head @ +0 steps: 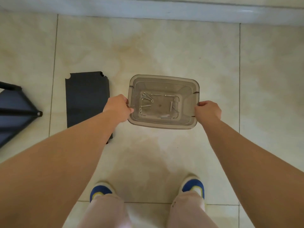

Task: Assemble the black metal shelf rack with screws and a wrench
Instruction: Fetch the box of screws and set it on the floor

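Floor (164, 51): cream marbled tiles w/ dark grout lines. Pale baseboard (164, 10) runs along top edge. Bottom of view: two blue-and-yellow shoes, left (98, 191) & right (194, 185), toes fwd, set apart, w/ light trouser legs (107, 211) over them.

My arms (69, 155) are bare, no sleeves; I wear pale pinkish trousers (185, 209) and blue shoes (194, 185) with yellow-white trim, lower frame.
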